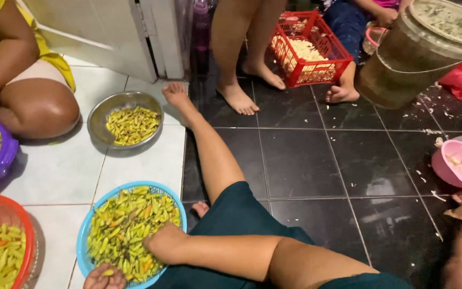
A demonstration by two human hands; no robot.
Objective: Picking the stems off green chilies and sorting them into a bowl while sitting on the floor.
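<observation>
From the head camera, the right hand (159,243) is plunged into the heap of yellow-green chillies (126,227) in the blue basket (84,246) on the white floor tiles — its fingers are buried, so I cannot tell whether they are apart or closed. The left hand (104,277), at the basket's near rim, has its fingers curled round one small chilli (107,273). Beyond the basket stands a steel bowl (98,115) of chillies, and a red basket (17,214) sits to the left.
</observation>
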